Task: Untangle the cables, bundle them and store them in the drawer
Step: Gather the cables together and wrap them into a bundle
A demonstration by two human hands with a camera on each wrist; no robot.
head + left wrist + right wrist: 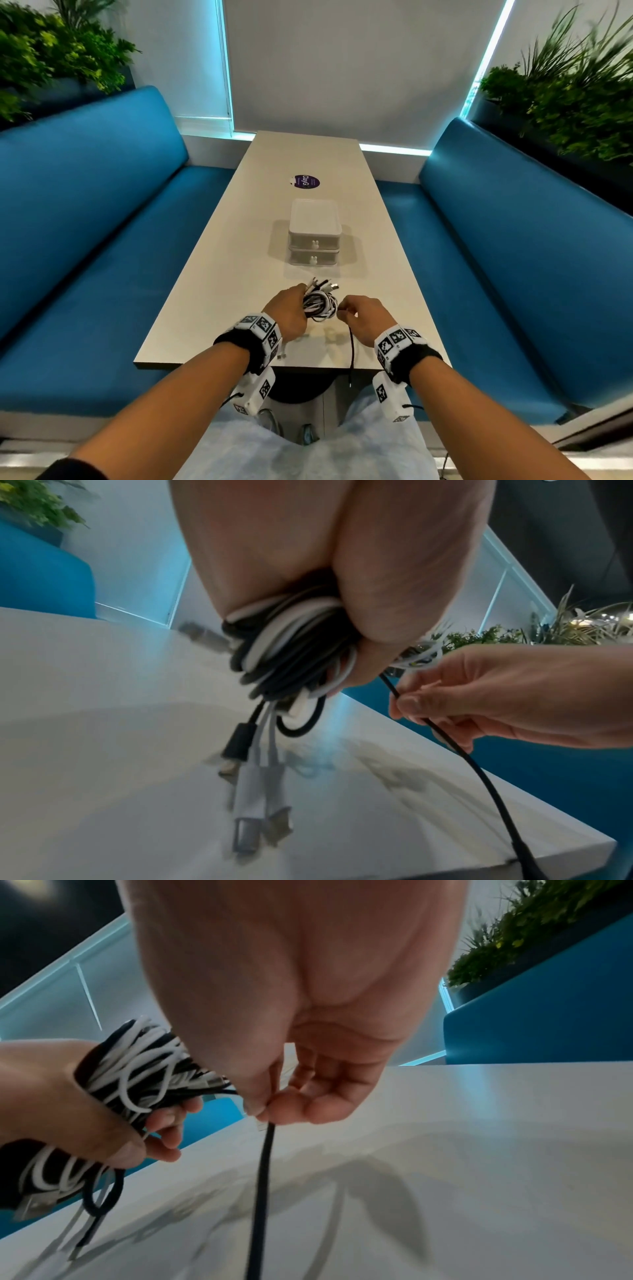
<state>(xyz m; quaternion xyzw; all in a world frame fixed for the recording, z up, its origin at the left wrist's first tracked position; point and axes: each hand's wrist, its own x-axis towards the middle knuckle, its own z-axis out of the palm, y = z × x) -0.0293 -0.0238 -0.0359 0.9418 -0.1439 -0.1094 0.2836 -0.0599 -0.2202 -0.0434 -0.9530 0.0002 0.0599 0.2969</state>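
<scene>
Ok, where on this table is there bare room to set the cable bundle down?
Bare table runs along both sides of the drawer unit, and between it and the purple sticker. It is crowded at the near edge: the left hand grips the cable bundle, the right hand pinches a black cable hanging off the edge.

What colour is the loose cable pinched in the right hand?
Black. The loose cable hangs from the right hand, clearest in the right wrist view.
</scene>
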